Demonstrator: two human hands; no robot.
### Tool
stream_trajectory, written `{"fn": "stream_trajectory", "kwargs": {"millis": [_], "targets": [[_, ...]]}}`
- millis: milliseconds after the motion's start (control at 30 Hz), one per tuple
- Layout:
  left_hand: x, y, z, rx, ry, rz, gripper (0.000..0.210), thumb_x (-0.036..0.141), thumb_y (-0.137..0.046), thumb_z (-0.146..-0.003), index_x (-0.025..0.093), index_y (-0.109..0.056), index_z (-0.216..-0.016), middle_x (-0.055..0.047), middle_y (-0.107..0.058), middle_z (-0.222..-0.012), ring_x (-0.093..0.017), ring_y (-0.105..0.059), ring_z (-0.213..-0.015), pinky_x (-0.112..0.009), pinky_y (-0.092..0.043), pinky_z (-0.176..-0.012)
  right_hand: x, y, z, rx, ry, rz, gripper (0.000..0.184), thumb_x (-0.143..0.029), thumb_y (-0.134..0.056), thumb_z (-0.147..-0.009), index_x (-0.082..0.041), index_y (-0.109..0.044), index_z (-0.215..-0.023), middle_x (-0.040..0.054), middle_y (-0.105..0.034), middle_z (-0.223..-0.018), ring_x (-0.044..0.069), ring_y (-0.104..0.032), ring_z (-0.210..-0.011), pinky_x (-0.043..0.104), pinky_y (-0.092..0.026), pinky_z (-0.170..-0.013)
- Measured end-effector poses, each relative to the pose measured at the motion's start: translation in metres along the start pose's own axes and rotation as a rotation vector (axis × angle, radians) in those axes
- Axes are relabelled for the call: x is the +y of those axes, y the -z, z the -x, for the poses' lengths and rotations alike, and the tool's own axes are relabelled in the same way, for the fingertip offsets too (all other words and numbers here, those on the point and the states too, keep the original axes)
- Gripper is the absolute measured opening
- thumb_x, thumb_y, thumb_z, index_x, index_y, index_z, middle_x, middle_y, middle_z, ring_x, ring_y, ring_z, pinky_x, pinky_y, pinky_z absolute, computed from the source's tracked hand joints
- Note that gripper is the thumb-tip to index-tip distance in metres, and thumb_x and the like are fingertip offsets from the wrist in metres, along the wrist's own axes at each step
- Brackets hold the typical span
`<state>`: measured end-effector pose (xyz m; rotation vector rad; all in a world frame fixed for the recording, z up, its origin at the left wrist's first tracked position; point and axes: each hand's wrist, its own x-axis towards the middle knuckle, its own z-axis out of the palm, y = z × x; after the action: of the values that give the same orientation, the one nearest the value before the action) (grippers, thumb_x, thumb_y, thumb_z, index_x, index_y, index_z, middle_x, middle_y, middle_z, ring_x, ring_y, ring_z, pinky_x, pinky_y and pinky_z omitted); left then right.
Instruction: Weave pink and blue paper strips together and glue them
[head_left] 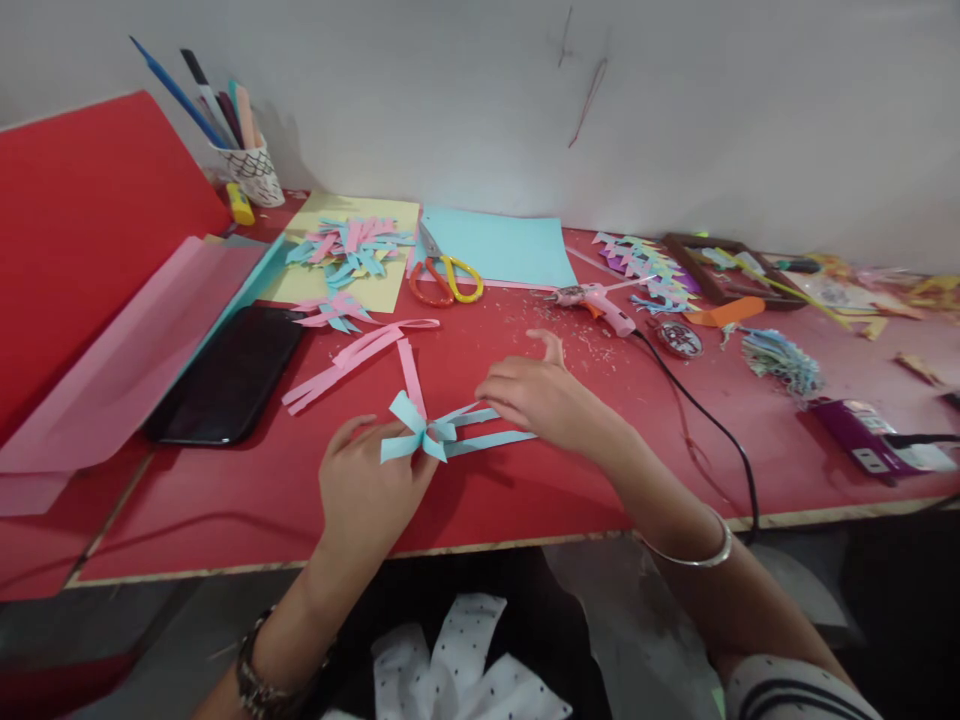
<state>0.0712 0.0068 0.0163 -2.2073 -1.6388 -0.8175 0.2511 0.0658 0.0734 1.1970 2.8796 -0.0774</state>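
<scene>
Near the table's front edge, my left hand pinches a light-blue paper strip folded into a bow-like knot with short ends sticking out. From the knot, two long blue tails run right. My right hand has its fingers bent together over the upper tail, and one digit sticks up apart; the fingertip contact is partly hidden. A pink paper strip runs up from behind the knot. Other folded pink strips lie just beyond my left hand.
Scissors lie by blue sheets. Cut strips are heaped on a yellow sheet. A pink glue gun trails a black cord beside my right arm. A phone and pink paper lie left; a purple power box, right.
</scene>
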Motion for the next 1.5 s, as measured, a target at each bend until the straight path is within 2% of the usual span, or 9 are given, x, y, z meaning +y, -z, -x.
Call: {"fn": "stream_trajectory", "kwargs": {"millis": [167,367,600,867,967,1100,1167,1267,1500], "targets": [[0.001,0.0,-0.001,0.033,-0.036,-0.03,0.035,0.025,-0.045,-0.083,0.02,-0.059,-0.052,-0.002,-0.062,-0.047,-0.016,-0.055,-0.043,-0.033,-0.045,-0.07,-0.014,0.009,-0.007,0.153,0.043,0.098,0.031,-0.004,-0.038,-0.085,-0.02,-0.064,-0.078,0.0037,-0.06,-0.09,0.015,-0.051,-0.085,0.051,-0.015,-0.099],[0.001,0.001,-0.003,0.069,-0.067,-0.082,0.034,0.024,-0.047,-0.081,0.019,-0.061,-0.051,-0.001,-0.057,-0.039,-0.016,-0.053,-0.038,-0.033,-0.046,-0.072,-0.028,0.009,-0.017,0.256,0.162,0.141,0.025,-0.006,-0.044,-0.082,-0.022,-0.063,-0.08,0.004,-0.051,-0.12,0.023,-0.039,-0.111,0.058,-0.015,-0.102],[0.002,0.001,-0.005,0.025,-0.009,-0.123,0.036,0.027,-0.043,-0.08,0.02,-0.064,-0.052,-0.003,-0.06,-0.042,-0.018,-0.055,-0.041,-0.031,-0.044,-0.063,-0.031,0.01,-0.022,0.239,0.204,0.152,0.024,-0.008,-0.045,-0.081,-0.027,-0.06,-0.085,-0.0016,-0.046,-0.124,0.026,-0.029,-0.121,0.058,-0.021,-0.102],[0.0,-0.002,-0.004,-0.024,0.05,-0.104,0.039,0.03,-0.041,-0.081,0.021,-0.065,-0.051,-0.002,-0.058,-0.039,-0.017,-0.053,-0.039,-0.032,-0.044,-0.067,-0.033,0.011,-0.024,0.199,0.245,0.126,0.025,-0.008,-0.039,-0.083,-0.025,-0.057,-0.081,-0.0041,-0.038,-0.132,0.024,-0.024,-0.124,0.052,-0.018,-0.104],[0.0,-0.002,-0.003,-0.028,0.061,-0.093,0.039,0.03,-0.042,-0.082,0.02,-0.065,-0.051,-0.002,-0.059,-0.04,-0.017,-0.053,-0.039,-0.032,-0.044,-0.067,-0.033,0.013,-0.023,0.256,0.174,0.094,0.024,-0.009,-0.041,-0.083,-0.026,-0.056,-0.092,-0.0005,-0.038,-0.132,0.025,-0.025,-0.125,0.051,-0.017,-0.103],[0.0,0.0,-0.004,-0.014,0.048,-0.092,0.042,0.032,-0.043,-0.082,0.019,-0.063,-0.048,-0.002,-0.058,-0.039,-0.016,-0.052,-0.038,-0.031,-0.044,-0.066,-0.026,0.012,-0.015,0.448,-0.159,-0.018,0.031,-0.008,-0.042,-0.082,-0.024,-0.051,-0.107,0.0077,-0.045,-0.123,0.025,-0.038,-0.116,0.047,-0.027,-0.097],[0.001,0.001,-0.005,-0.006,0.044,-0.093,0.043,0.032,-0.043,-0.082,0.019,-0.062,-0.047,-0.002,-0.058,-0.039,-0.016,-0.052,-0.037,-0.031,-0.044,-0.065,-0.02,0.008,-0.01,0.395,-0.263,-0.144,0.032,-0.008,-0.041,-0.08,-0.019,-0.05,-0.108,0.0102,-0.052,-0.113,0.023,-0.048,-0.102,0.04,-0.036,-0.088],[0.002,0.001,-0.006,-0.014,0.059,-0.103,0.044,0.03,-0.041,-0.082,0.019,-0.061,-0.045,-0.002,-0.056,-0.036,-0.016,-0.05,-0.035,-0.031,-0.043,-0.064,-0.012,0.0,-0.005,0.152,-0.226,-0.336,0.036,-0.006,-0.041,-0.077,-0.015,-0.048,-0.111,0.0095,-0.057,-0.105,0.018,-0.053,-0.088,0.032,-0.041,-0.078],[0.002,0.0,-0.006,-0.031,0.061,-0.117,0.042,0.028,-0.042,-0.081,0.019,-0.062,-0.045,-0.002,-0.056,-0.036,-0.016,-0.05,-0.035,-0.03,-0.043,-0.064,-0.006,-0.004,-0.01,-0.077,-0.044,-0.257,0.027,-0.02,-0.054,-0.08,-0.016,-0.055,-0.107,0.0101,-0.056,-0.109,0.024,-0.048,-0.103,0.037,-0.032,-0.084]]}}
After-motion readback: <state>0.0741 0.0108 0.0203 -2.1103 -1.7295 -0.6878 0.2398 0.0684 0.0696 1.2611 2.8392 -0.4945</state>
